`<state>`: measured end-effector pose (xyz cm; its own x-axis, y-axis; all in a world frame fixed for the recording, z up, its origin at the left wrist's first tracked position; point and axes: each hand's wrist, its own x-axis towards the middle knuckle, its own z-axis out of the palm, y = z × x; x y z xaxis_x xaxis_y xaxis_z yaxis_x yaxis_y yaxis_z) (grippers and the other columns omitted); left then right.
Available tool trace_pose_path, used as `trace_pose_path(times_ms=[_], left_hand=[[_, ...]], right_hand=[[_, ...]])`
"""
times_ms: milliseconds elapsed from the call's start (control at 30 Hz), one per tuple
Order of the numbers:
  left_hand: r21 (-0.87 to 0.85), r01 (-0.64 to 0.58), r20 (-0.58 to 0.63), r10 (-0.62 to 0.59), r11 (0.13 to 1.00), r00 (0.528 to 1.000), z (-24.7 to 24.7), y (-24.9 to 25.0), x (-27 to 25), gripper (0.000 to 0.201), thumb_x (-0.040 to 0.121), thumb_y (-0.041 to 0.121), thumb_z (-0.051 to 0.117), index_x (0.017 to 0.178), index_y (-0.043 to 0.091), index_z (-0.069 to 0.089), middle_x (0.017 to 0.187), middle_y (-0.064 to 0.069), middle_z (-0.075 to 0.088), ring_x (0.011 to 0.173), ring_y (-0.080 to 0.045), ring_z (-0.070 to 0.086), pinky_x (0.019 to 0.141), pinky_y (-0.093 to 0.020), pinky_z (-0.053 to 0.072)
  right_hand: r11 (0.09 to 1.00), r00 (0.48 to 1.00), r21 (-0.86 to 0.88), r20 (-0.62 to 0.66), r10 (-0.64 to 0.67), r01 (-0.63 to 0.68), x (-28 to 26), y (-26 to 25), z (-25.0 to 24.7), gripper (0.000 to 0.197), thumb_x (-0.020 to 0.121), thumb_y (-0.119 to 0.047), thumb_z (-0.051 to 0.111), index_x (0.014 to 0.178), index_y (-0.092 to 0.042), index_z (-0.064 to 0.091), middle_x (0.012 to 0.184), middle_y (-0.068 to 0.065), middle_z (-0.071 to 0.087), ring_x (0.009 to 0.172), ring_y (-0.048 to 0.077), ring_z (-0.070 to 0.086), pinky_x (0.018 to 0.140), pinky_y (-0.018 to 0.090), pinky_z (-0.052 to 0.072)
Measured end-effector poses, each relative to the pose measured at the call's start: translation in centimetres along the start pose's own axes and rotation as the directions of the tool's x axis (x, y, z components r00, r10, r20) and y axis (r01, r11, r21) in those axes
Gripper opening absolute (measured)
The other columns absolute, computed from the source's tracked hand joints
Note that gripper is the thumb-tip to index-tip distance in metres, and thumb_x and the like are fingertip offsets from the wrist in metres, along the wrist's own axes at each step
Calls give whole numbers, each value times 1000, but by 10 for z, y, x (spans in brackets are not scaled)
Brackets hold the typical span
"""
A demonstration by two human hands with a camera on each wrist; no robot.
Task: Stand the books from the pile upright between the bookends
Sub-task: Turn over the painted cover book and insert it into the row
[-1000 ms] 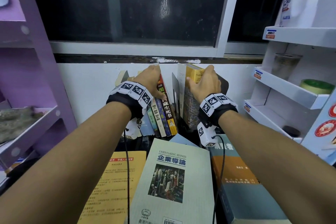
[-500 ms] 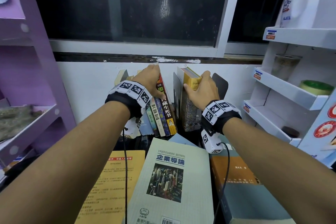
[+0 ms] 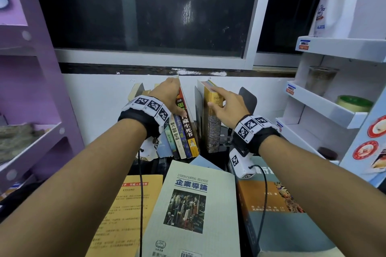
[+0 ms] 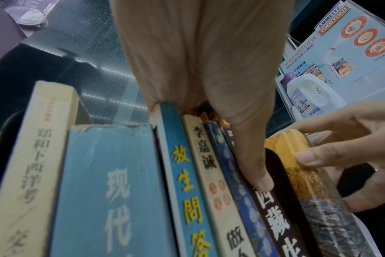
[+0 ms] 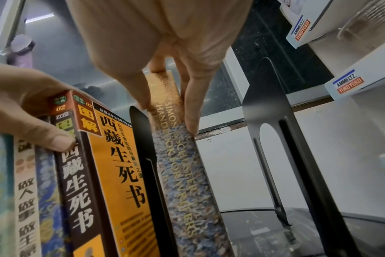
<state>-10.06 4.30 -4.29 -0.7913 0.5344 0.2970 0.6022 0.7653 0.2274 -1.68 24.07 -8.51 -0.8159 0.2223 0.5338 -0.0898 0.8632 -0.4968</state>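
Several books (image 3: 177, 131) stand upright in a row, leaning a little left. My left hand (image 3: 170, 98) grips their tops, its thumb (image 4: 256, 173) pressed on the spine of the black-and-orange book (image 5: 119, 165). Right of a black middle bookend (image 3: 197, 110) stands a yellow-spined book (image 3: 213, 123). My right hand (image 3: 221, 100) pinches its upper spine between thumb and fingers (image 5: 192, 111). The right bookend (image 3: 248, 98) rises behind that hand, with a gap to the book. The pile lies flat in front: a grey-green book (image 3: 194, 204), a yellow one (image 3: 127, 215) and a teal-and-orange one (image 3: 277, 219).
A purple shelf unit (image 3: 31, 131) stands at the left and a white display shelf (image 3: 325, 106) with a tape roll (image 3: 354, 102) and a cup at the right. The white wall and a dark window close off the back. Wrist-camera cables hang over the pile.
The yellow-spined book has gone from leaning to upright beside the middle bookend. My right wrist has dropped lower and to the right. The left hand has stayed on the row.
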Motion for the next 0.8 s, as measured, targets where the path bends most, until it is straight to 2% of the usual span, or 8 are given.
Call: trace_pose_path(times_ms=[100, 200, 300, 400, 567, 800], left_hand=[[1, 0, -4, 0, 1000, 1000, 1, 0, 1, 92, 66, 35, 92, 138, 11, 41, 138, -11, 48, 128, -28, 49, 105, -41, 43], [-1, -2, -5, 2, 1000, 1000, 1, -1, 1, 93, 66, 35, 92, 140, 11, 40, 140, -10, 47, 128, -27, 48, 105, -40, 42], [0, -1, -2, 1, 1000, 1000, 1, 0, 1, 93, 66, 35, 92, 140, 11, 40, 139, -11, 48, 128, -27, 49, 105, -40, 42], [-3, 8, 2, -8, 1000, 1000, 1, -1, 1, 93, 66, 34, 92, 140, 10, 41, 138, -11, 48, 127, -28, 50, 104, -41, 44], [2, 7, 6, -7, 1000, 1000, 1, 0, 2, 93, 65, 35, 92, 139, 11, 42, 137, -10, 49, 126, -28, 50, 105, -42, 45], [14, 10, 8, -10, 1000, 1000, 1, 1, 2, 93, 63, 38, 93, 137, 11, 43, 136, -11, 50, 125, -29, 50, 105, -44, 44]], right_hand=[[1000, 1000, -4, -5, -21, 21, 2, -3, 3, 50, 92, -30, 68, 140, -27, 53, 115, 9, 67, 105, 24, 60, 94, 37, 51], [999, 999, -6, -24, -34, 34, 4, -5, 8, 50, 92, -29, 68, 140, -27, 54, 113, 11, 67, 105, 26, 60, 93, 31, 48], [1000, 999, -15, -47, -24, 24, 7, -5, 11, 49, 92, -31, 68, 139, -28, 55, 112, 11, 67, 104, 26, 60, 90, 31, 49], [1000, 999, -19, -44, -15, 14, 7, -3, 14, 49, 92, -33, 68, 139, -30, 55, 112, 10, 66, 104, 25, 60, 88, 27, 44], [999, 1000, -35, 5, -28, 28, 7, -5, 16, 51, 91, -37, 68, 139, -34, 53, 116, 9, 62, 109, 25, 57, 98, 35, 46], [999, 998, -40, 52, -29, 31, 8, -4, 7, 52, 89, -34, 71, 138, -32, 54, 118, 9, 65, 105, 23, 59, 91, 27, 45]])
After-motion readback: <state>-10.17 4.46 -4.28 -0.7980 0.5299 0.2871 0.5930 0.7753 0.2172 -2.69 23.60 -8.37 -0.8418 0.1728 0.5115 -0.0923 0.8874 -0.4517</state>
